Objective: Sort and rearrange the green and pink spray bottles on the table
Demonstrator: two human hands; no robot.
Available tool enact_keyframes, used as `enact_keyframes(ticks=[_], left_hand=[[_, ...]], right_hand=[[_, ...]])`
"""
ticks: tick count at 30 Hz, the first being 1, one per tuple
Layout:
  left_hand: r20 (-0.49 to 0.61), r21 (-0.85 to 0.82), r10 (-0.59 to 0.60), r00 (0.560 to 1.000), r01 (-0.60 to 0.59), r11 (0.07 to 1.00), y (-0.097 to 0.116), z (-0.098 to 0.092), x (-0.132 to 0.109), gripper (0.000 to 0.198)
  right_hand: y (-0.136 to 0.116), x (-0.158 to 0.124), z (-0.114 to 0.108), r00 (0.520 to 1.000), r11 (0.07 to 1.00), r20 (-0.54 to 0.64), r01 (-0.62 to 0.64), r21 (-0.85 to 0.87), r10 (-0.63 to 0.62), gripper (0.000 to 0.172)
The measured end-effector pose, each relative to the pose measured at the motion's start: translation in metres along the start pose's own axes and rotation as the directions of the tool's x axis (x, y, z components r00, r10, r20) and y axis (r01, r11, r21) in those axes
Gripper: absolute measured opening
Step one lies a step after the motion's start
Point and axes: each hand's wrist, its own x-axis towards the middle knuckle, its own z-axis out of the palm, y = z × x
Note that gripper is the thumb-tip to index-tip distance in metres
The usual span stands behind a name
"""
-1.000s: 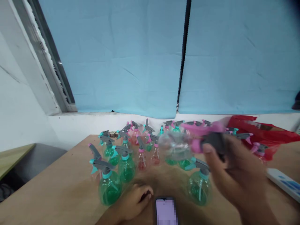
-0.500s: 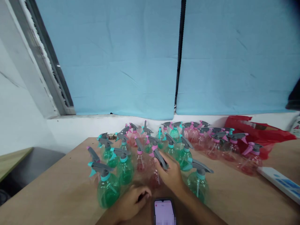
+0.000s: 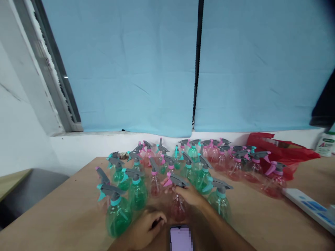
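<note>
My right hand (image 3: pixel 190 197) is wrapped round the neck of a pink spray bottle (image 3: pixel 177 205) that stands upright on the wooden table (image 3: pixel 65 216); its grey trigger head sticks out above my fingers. My left hand (image 3: pixel 145 230) rests on the table near the front edge, fingers curled, beside a phone (image 3: pixel 180 238) with a lit screen. A green spray bottle (image 3: pixel 117 214) stands just left of my left hand, another green one (image 3: pixel 220 205) just right of my right arm.
Several green and pink spray bottles (image 3: pixel 193 157) crowd the table's middle and back. A red plastic bag (image 3: pixel 285 150) lies at the back right, a white box (image 3: pixel 309 205) at the right edge, a white container (image 3: pixel 326 143) on the sill.
My right hand carried the pink bottle in from the right, raised and blurred, and has set it down upright among the others. My left hand has stayed put.
</note>
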Motion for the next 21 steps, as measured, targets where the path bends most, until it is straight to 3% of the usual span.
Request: enact_keyframes(ticks=[7, 14, 21], left_hand=[[0.013, -0.007, -0.03, 0.999, 0.03, 1.0, 0.0003, -0.0001, -0.0012, 0.025], [0.011, 0.019, -0.028, 1.0, 0.027, 0.999, -0.0012, 0.0006, -0.0008, 0.026], [0.002, 0.021, -0.03, 1.0, 0.03, 0.999, 0.0008, -0.0012, -0.0022, 0.023]], right_hand=[[-0.0029, -0.0002, 0.0081, 0.999, 0.987, 0.0, -0.054, 0.152, 0.055, 0.027], [-0.0061, -0.004, 0.0025, 0.999, 0.998, -0.004, -0.054, 0.039, 0.054, 0.022], [-0.0053, -0.0032, 0.0064, 0.999, 0.995, -0.033, -0.018, 0.102, 0.021, 0.017]])
